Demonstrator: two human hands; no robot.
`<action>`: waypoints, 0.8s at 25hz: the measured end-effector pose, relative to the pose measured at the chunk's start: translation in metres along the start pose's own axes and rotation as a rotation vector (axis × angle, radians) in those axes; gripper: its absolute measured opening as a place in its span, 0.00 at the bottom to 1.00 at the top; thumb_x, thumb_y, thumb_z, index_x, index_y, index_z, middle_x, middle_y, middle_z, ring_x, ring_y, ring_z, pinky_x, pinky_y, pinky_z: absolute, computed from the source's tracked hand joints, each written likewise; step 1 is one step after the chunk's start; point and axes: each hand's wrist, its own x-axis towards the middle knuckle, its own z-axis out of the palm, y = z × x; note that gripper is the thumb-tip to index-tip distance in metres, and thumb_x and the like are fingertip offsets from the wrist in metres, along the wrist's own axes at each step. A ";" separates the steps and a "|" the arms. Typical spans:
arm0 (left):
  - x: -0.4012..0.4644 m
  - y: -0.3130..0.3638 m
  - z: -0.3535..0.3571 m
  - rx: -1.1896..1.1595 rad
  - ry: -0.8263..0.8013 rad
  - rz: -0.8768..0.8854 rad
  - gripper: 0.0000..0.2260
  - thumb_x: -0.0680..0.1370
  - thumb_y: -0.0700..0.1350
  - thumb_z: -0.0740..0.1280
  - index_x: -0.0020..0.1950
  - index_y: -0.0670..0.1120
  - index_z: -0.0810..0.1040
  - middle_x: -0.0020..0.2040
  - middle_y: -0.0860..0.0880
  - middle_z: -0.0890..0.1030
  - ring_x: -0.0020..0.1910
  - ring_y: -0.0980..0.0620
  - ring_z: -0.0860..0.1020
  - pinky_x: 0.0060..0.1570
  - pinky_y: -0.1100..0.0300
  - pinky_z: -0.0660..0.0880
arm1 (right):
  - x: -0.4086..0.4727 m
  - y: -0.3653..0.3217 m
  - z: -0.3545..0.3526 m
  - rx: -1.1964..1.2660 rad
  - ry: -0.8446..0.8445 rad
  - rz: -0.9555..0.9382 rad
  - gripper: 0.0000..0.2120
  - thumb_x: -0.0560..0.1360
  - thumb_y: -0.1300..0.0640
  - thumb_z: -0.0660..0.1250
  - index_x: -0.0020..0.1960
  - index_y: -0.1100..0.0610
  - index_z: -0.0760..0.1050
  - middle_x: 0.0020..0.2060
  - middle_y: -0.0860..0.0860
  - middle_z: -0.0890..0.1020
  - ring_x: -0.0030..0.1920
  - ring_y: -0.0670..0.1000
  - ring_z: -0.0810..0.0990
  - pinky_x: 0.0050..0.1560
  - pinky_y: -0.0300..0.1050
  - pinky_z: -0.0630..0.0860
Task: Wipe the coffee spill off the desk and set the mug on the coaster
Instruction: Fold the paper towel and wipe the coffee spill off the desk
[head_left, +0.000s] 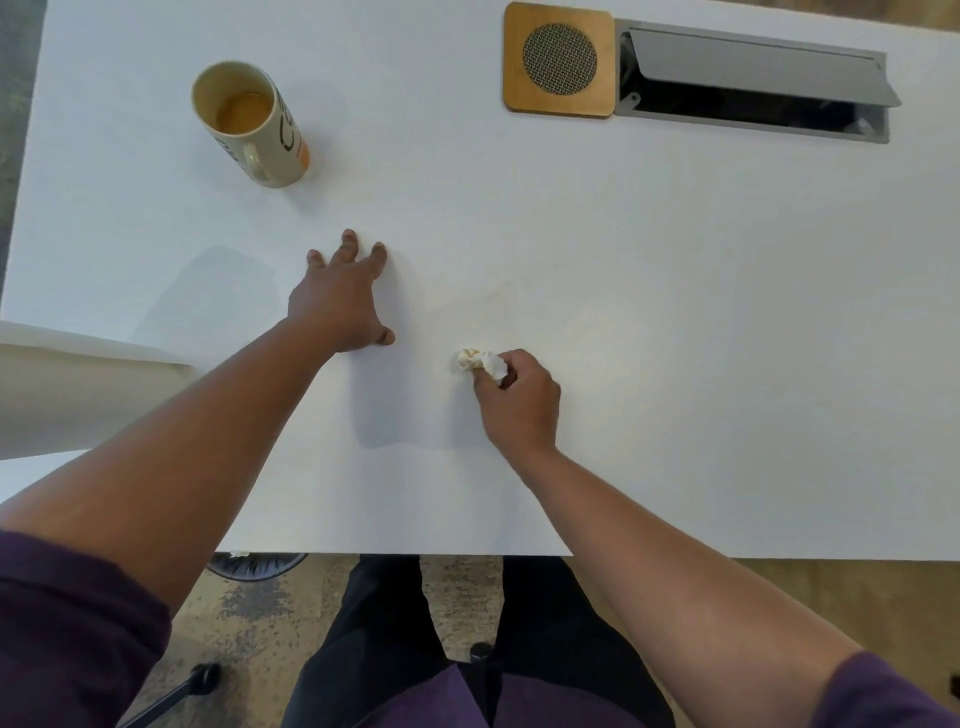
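Observation:
A cream mug (254, 124) with some coffee inside stands at the far left of the white desk (675, 312), handle toward me. A square wooden coaster (559, 60) with a round mesh centre lies at the far middle, bare. My right hand (519, 402) is shut on a crumpled, coffee-stained tissue (480, 362) pressed to the desk near the front middle. A faint pale smear (493, 301) shows on the desk just beyond the tissue. My left hand (340, 301) rests flat on the desk with fingers spread, left of the tissue and well short of the mug.
An open grey cable hatch (753, 83) is set into the desk right beside the coaster. A second white surface (78, 395) butts in at the left. Below the desk's front edge are my legs, a chair base (197, 686) and carpet.

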 end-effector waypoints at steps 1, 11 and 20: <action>0.000 0.001 0.000 0.003 0.001 -0.001 0.53 0.70 0.52 0.80 0.84 0.58 0.47 0.85 0.51 0.43 0.82 0.36 0.47 0.70 0.37 0.69 | 0.010 -0.003 -0.004 0.037 0.032 -0.015 0.04 0.73 0.53 0.72 0.43 0.50 0.78 0.33 0.46 0.81 0.38 0.53 0.80 0.37 0.44 0.71; 0.004 0.002 -0.001 -0.018 0.020 -0.012 0.53 0.67 0.51 0.83 0.83 0.56 0.53 0.85 0.50 0.47 0.81 0.33 0.49 0.69 0.37 0.70 | 0.106 -0.038 -0.027 -0.237 -0.044 -0.237 0.13 0.76 0.57 0.64 0.54 0.48 0.85 0.50 0.47 0.87 0.52 0.51 0.83 0.51 0.46 0.78; 0.003 0.002 0.000 -0.024 0.034 -0.009 0.51 0.67 0.51 0.83 0.82 0.56 0.55 0.84 0.50 0.48 0.81 0.34 0.50 0.65 0.39 0.73 | 0.114 -0.023 -0.078 -0.137 -0.431 -0.160 0.05 0.71 0.56 0.76 0.46 0.48 0.84 0.41 0.46 0.86 0.42 0.46 0.82 0.45 0.46 0.78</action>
